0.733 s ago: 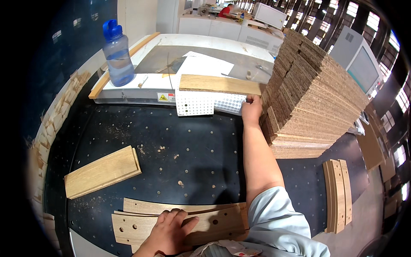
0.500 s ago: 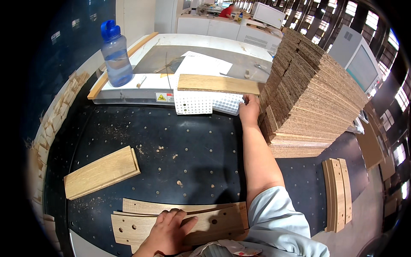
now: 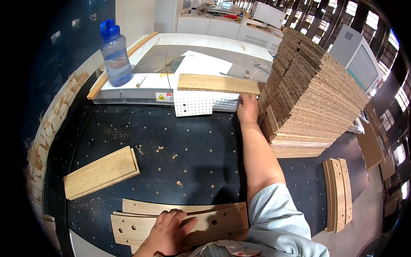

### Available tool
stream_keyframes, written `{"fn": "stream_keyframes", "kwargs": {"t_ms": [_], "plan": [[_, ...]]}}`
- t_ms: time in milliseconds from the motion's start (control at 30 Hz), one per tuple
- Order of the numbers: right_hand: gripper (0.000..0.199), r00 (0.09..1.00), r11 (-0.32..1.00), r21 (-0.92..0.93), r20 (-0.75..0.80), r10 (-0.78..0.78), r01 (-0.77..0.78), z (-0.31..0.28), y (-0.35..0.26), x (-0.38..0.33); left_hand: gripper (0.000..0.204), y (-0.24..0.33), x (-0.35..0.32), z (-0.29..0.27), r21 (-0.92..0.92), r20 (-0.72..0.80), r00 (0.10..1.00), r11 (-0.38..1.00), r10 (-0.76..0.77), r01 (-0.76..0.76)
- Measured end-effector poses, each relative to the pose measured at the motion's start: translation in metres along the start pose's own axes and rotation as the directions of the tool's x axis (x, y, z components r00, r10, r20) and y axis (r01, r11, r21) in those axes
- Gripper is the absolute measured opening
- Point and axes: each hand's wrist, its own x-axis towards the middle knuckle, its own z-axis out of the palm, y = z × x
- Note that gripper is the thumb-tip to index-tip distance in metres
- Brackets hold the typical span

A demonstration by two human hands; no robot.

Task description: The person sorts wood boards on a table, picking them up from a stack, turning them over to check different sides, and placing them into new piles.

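My right hand reaches out to the far side of the black worktop. Its fingers are closed on the right end of a white sheet with rows of round grey dots, which hangs below a wooden board. Beside it hangs another white dotted sheet with two dark spots. Near me, my left hand lies with its fingers stretched over a drilled wood-grain board. More boards lie under and behind that one, partly hidden by the hand.
Two wood-grain boards lie stacked at the left. A tall pile of chipboard panels stands right of my right arm. Several drilled strips lie far right. A blue water bottle stands on the white machine ledge.
My right hand has shifted slightly up and left, and the grey-dotted sheet has tilted so its dots show less clearly. My left hand stays on the boards. The red-clad person behind has mostly left view.
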Motion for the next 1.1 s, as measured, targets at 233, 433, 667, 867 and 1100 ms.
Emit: {"fn": "stream_keyframes", "kwargs": {"t_ms": [233,433,667,867,1100], "plan": [[0.013,0.998,0.999,-0.012,-0.053,-0.046,0.046,0.0036,0.0044,-0.0014,0.073,-0.0013,-0.0013,0.0023,-0.003,-0.060,0.998,1.000,0.029,-0.029],[0.012,1.000,0.998,-0.069,-0.015,-0.015,0.014,0.0017,0.0016,-0.0003,0.075,-0.0017,-0.0015,0.0016,-0.001,-0.049,0.998,1.000,0.026,-0.026],[0.013,0.998,0.997,-0.064,-0.029,-0.050,0.048,0.0022,0.0049,0.0007,0.075,-0.0019,-0.0002,0.0020,0.029,-0.030,0.999,0.999,0.026,-0.025],[0.013,0.998,0.997,-0.057,0.019,-0.057,0.058,-0.0003,0.0029,0.0001,0.074,-0.0019,-0.0009,0.0028,0.002,-0.039,0.999,1.000,0.015,-0.015],[0.012,0.998,0.998,-0.026,-0.044,-0.051,0.050,0.0020,0.0050,-0.0015,0.074,-0.0027,-0.0013,0.0028,-0.015,-0.063,0.997,0.999,0.033,-0.034]]}}
